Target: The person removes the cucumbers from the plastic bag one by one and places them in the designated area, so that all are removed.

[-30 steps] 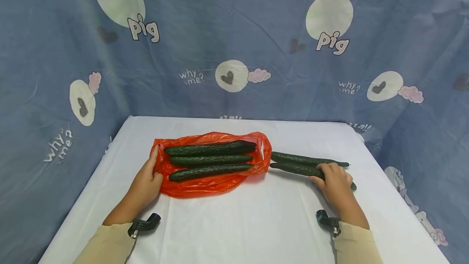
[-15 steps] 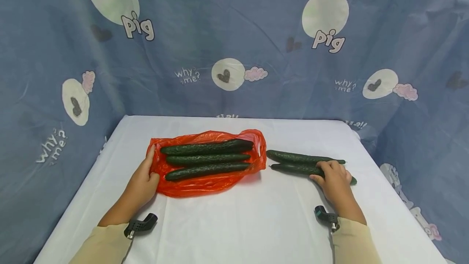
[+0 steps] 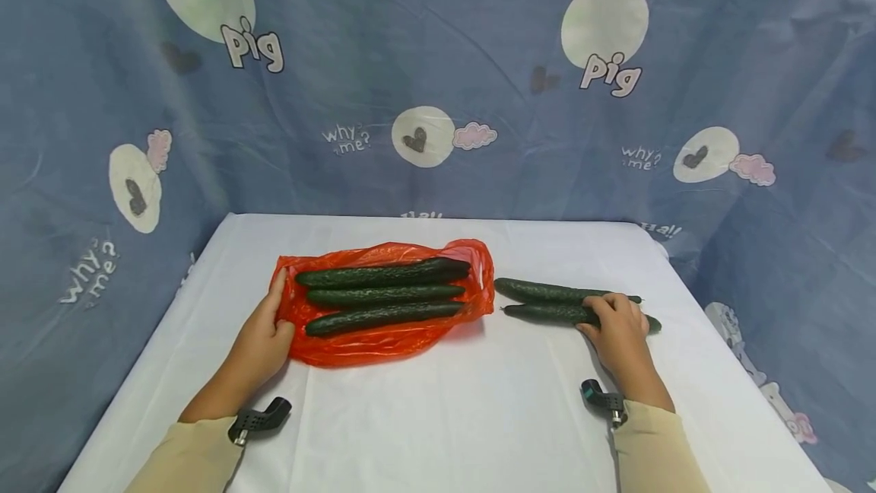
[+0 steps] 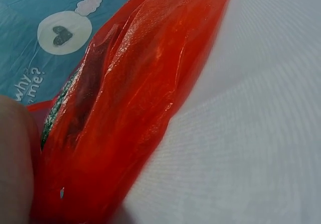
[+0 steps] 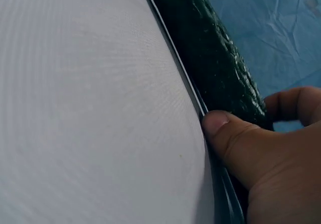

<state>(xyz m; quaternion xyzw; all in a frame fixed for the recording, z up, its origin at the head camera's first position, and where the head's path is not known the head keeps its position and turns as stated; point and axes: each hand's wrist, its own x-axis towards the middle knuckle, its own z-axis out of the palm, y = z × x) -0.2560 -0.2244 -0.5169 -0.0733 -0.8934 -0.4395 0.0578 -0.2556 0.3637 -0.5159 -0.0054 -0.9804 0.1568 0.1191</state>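
Observation:
A red plastic bag (image 3: 383,354) lies spread on the left half of the table. On it rest 3 dark green cucumbers side by side: a back cucumber (image 3: 383,275), a middle cucumber (image 3: 386,296) and a front cucumber (image 3: 383,318). My left hand (image 3: 263,337) grips the bag's left edge; the wrist view shows crumpled red plastic (image 4: 135,103) beside the fingers. To the right of the bag lie two more cucumbers. Thumb and fingers of my right hand (image 3: 619,333) pinch the nearer cucumber (image 3: 547,314) around its right part. Just behind it lies the other loose cucumber (image 3: 541,292).
A white cloth (image 3: 424,432) covers the table under everything. Behind and at the sides hangs a blue patterned curtain (image 3: 308,97). Each wrist wears a black camera mount, one on the left wrist (image 3: 263,418) and one on the right wrist (image 3: 602,395).
My right hand has moved slightly away from me, swinging the right end of the held cucumber back towards the one behind it. The left hand keeps its hold on the bag. The head view shifted slightly.

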